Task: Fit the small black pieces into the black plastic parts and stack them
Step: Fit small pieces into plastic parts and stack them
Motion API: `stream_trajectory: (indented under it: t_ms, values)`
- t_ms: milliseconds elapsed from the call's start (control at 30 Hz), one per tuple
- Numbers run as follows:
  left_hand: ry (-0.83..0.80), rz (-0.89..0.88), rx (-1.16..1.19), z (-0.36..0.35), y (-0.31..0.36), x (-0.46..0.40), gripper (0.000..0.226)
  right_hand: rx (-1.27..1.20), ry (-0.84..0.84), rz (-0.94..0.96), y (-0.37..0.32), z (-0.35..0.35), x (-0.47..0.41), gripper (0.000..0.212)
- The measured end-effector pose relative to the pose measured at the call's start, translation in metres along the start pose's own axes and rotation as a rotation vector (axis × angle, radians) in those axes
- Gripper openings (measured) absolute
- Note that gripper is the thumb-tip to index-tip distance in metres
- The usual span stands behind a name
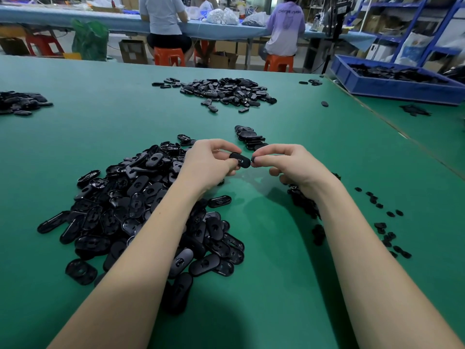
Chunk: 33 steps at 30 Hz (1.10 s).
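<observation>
Fingers of the left hand pinch an oval black plastic part above the green table; the right hand pinches what seems a small black piece at its end.

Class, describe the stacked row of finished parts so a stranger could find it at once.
Start on the green table, at the two hands. Just beyond the right hand lies a short stack of black parts. Unlike the loose heaps around it, its pieces overlap in a neat line.

The purple hoodie bears pale lettering, roughly "CHINA", the rest unclear.
</observation>
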<state>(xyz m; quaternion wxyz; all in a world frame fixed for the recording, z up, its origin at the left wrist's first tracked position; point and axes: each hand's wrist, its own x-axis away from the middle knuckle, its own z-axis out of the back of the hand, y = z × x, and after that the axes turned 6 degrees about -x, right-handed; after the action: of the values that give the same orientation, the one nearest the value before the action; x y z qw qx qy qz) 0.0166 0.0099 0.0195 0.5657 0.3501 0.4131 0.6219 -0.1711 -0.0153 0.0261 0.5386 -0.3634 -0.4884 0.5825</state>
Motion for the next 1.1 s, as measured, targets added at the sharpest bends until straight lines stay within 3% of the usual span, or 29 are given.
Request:
stream_trajectory:
  t_ms: [200, 400, 633, 1100]
  values:
    - [0.044, 0.050, -0.011, -0.0008, -0.0006, -0.0042, 0.013, -0.029, -0.013, -0.039, 0.0017, -0.0030, -0.0013, 0.007]
    - [-0.047, 0.032, 0.142, -0.0028, -0.0029, -0.0030, 0.034, -0.070, -0.057, -0.038, 0.0012, -0.0046, -0.0016, 0.015]
    - [-0.001, 0.031, 0.092, -0.0011, -0.0014, -0.0026, 0.011, -0.135, -0.044, -0.082, 0.0000, -0.0047, 0.0005, 0.010]
    - [-0.072, 0.013, 0.192, -0.0011, 0.0005, -0.0033, 0.019, -0.062, 0.041, -0.009, -0.0031, -0.0042, 0.0023, 0.008]
